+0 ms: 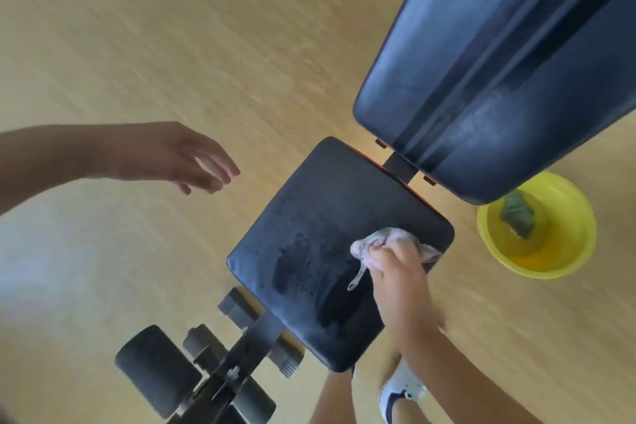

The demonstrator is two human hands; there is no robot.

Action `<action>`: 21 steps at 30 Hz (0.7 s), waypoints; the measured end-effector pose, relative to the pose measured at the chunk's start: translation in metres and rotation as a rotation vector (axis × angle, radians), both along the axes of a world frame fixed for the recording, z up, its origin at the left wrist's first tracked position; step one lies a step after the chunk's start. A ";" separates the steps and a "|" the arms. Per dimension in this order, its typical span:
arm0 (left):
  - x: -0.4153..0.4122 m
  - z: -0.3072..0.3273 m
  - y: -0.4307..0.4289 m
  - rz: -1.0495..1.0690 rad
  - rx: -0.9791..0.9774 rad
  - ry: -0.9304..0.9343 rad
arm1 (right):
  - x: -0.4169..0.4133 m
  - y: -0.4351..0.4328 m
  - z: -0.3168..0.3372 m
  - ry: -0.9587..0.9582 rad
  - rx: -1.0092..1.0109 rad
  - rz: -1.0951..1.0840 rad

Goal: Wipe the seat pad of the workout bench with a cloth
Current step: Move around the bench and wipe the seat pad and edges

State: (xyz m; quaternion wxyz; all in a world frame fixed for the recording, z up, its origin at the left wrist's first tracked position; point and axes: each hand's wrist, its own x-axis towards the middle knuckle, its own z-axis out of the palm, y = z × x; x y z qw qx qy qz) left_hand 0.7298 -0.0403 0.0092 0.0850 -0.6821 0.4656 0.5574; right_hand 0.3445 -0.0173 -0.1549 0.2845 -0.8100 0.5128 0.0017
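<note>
Black vinyl seat pad under a bunched pale cloth, wiped one-handed.

The cloth lay on the pad's right part, near its right edge, with a thin strip trailing toward the pad's centre; smeared wet streaks showed across the dusty surface. The right hand pressed down on the cloth, fingers curled and clenched around its bunched top. The left hand hung in the air left of the pad, touching nothing, fingers loosely spread. Beyond the seat the dark back pad rose at a tilt, its lower corner hiding part of a yellow basin on the wooden floor; a green rag sat inside the basin. Foam rollers and the black frame stood at the near end, beside a white shoe. No writing was legible.
</note>
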 end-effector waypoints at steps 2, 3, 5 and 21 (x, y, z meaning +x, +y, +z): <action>0.022 -0.002 0.022 0.121 -0.012 0.015 | 0.010 0.033 0.003 -0.060 0.115 0.393; 0.030 -0.009 0.037 0.185 -0.010 -0.005 | 0.013 0.035 0.004 -0.031 0.038 0.576; 0.034 -0.034 0.069 0.292 0.016 -0.058 | 0.013 -0.004 0.006 -0.062 -0.175 0.655; -0.035 -0.123 0.145 0.486 0.093 -0.048 | 0.064 -0.048 0.006 -0.131 -0.191 -0.016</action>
